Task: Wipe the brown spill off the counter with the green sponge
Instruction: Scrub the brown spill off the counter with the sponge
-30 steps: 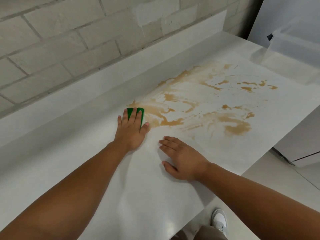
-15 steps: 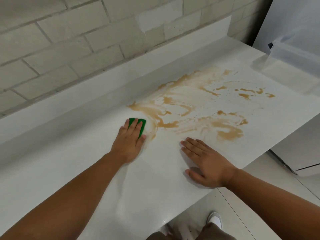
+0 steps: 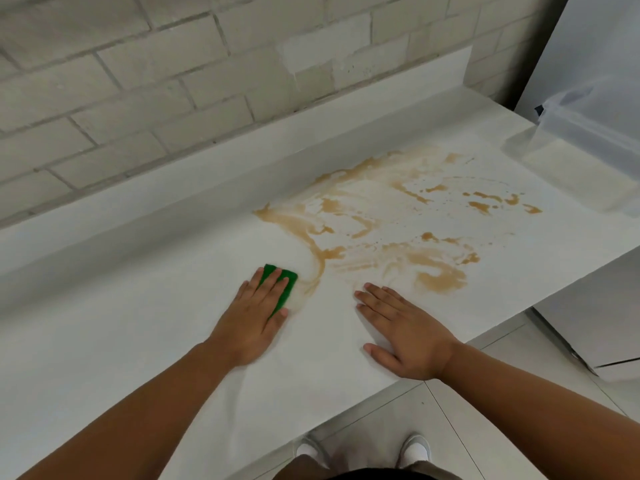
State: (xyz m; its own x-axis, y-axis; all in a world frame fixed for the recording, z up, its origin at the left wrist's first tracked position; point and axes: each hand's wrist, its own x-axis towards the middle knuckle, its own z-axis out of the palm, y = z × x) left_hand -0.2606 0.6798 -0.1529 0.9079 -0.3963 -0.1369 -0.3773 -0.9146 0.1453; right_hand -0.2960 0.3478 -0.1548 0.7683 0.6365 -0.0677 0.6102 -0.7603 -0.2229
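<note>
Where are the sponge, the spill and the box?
sponge (image 3: 292,283): head view, on its bare right edge.
spill (image 3: 440,280): head view, on its thick near blotch.
box (image 3: 588,140): head view, on its clear front wall.

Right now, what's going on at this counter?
A person is wiping a brown spill off a white counter. The left hand presses flat on the green sponge at the spill's left edge. The right hand lies flat on the counter near its front edge, just short of the spill. Most of the spill is not yet wiped.
</note>
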